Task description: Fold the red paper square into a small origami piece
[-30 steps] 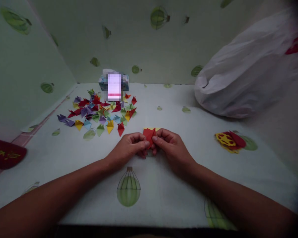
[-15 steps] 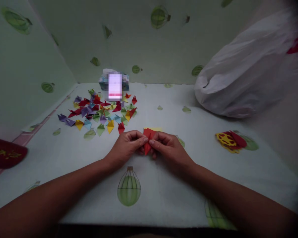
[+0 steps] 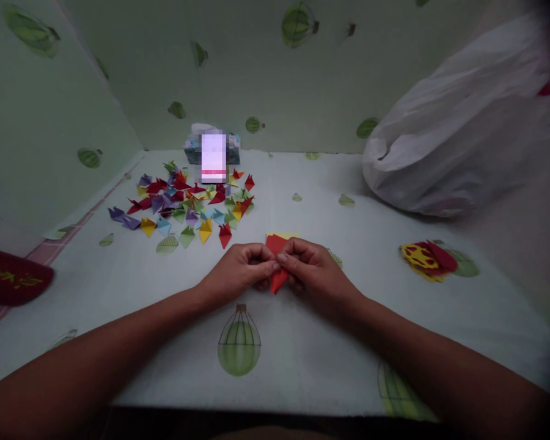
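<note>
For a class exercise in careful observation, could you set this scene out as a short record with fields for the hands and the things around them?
Left hand: fingers pinching red paper
Right hand: fingers pinching the same paper
Paper state: folded, partly hidden by the fingers
Just beyond it: yellow paper, mostly hidden
Far left: scattered pile of small folded papers, many colours
Behind pile: bright screen, pixelated, before a patterned box
Far right: white plastic bag
Right: red and yellow pieces
Surface: pale cover with green balloon prints

Gap between folded papers (image 3: 179, 212) and bag (image 3: 444, 134)
</note>
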The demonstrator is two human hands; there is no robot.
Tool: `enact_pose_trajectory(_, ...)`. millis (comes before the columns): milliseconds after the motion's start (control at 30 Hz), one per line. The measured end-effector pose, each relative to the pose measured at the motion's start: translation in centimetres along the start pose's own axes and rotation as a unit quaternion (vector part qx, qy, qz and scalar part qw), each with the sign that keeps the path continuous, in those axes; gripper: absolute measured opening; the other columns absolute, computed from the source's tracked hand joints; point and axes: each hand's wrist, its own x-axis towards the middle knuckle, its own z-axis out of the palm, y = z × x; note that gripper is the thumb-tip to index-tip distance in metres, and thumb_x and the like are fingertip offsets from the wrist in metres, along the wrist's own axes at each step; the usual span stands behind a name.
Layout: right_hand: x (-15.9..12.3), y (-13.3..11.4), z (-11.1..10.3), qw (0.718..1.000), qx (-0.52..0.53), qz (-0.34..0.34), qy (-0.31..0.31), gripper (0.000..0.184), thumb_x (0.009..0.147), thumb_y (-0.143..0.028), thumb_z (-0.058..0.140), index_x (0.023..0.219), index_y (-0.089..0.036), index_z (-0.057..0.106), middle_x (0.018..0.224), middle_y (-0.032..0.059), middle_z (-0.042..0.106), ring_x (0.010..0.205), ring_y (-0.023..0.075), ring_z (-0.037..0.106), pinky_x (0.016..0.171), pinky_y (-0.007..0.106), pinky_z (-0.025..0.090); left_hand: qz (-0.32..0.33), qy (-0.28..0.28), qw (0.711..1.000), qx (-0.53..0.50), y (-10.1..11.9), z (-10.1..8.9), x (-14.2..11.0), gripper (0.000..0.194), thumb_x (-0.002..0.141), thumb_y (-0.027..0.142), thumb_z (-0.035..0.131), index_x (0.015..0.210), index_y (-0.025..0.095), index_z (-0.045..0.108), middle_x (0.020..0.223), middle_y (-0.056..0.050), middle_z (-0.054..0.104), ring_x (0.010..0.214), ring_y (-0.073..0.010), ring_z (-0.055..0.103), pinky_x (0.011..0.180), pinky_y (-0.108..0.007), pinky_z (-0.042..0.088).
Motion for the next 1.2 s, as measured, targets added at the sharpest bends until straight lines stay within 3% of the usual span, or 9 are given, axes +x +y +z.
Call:
enact_pose_trajectory(167, 0.07, 0.15, -0.23, 0.996, 0.008, -0.046, 0.075, 0.030, 0.088, -0.043, 0.069, 0.075, -0.021, 0.054, 0.055, -0.0055, 0.055, 0.046, 0.0088, 0.045, 0.047, 0.024, 0.032, 0.005, 0.008, 0.999, -0.030, -0.19, 0.09, 0.01, 0.027, 0.085, 0.042, 0.069, 0.090, 0.016, 0.063, 0.078, -0.002, 0.065, 0.063, -0.0116, 0.059, 0.058, -0.024, 0.049)
enact_pose_trajectory(333, 0.07, 0.23, 0.03, 0.991, 0.038, -0.073, 0.103, 0.023, 0.089, -0.036, 0.069, 0.079, -0.021, 0.054, 0.060, -0.0045, 0.062, 0.050, 0.0097, 0.051, 0.051, 0.025, 0.038, 0.026, 0.015, 0.998, -0.046, -0.57, 0.08, 0.16, 0.026, 0.082, 0.036, 0.073, 0.087, 0.018, 0.056, 0.076, -0.001, 0.066, 0.069, -0.0135, 0.062, 0.057, -0.023, 0.049)
enact_pose_trajectory(467, -0.09, -0.02, 0.24, 0.993, 0.031, -0.070, 0.091, 0.025, 0.087, -0.037, 0.070, 0.079, -0.021, 0.054, 0.066, -0.0020, 0.067, 0.051, 0.0105, 0.056, 0.054, 0.026, 0.045, 0.062, 0.083, 0.993, -0.060, -0.43, -0.05, 0.22, 0.025, 0.079, 0.033, 0.074, 0.089, 0.018, 0.057, 0.073, 0.001, 0.066, 0.068, -0.0132, 0.063, 0.060, -0.024, 0.050)
enact_pose_trajectory(633, -0.11, -0.04, 0.27, 0.996, 0.018, -0.063, 0.057, 0.028, 0.087, -0.041, 0.070, 0.078, -0.021, 0.054, 0.071, -0.0002, 0.069, 0.054, 0.0114, 0.060, 0.057, 0.027, 0.048, 0.096, 0.117, 0.987, -0.052, -0.14, -0.24, 0.21, 0.024, 0.079, 0.034, 0.074, 0.089, 0.018, 0.058, 0.071, 0.002, 0.066, 0.062, -0.0115, 0.060, 0.061, -0.025, 0.049)
enact_pose_trajectory(900, -0.29, -0.18, 0.25, 0.993, -0.065, -0.084, 0.041, 0.025, 0.092, -0.040, 0.064, 0.078, -0.019, 0.061, 0.064, -0.0012, 0.065, 0.057, 0.0125, 0.060, 0.059, 0.028, 0.046, 0.080, 0.049, 0.995, -0.018, 0.20, 0.09, -0.03, 0.017, 0.077, 0.028, 0.073, 0.080, 0.016, 0.062, 0.070, 0.002, 0.064, 0.059, -0.0091, 0.055, 0.059, -0.023, 0.045)
enact_pose_trajectory(1200, -0.39, -0.30, 0.52, 0.997, -0.013, -0.072, 0.010, 0.024, 0.091, -0.037, 0.066, 0.076, -0.019, 0.062, 0.070, 0.0000, 0.069, 0.055, 0.0113, 0.060, 0.059, 0.027, 0.050, 0.093, 0.085, 0.989, -0.083, -0.16, 0.26, 0.05, 0.024, 0.077, 0.025, 0.076, 0.091, 0.016, 0.058, 0.070, 0.003, 0.065, 0.059, -0.0090, 0.060, 0.059, -0.023, 0.049)
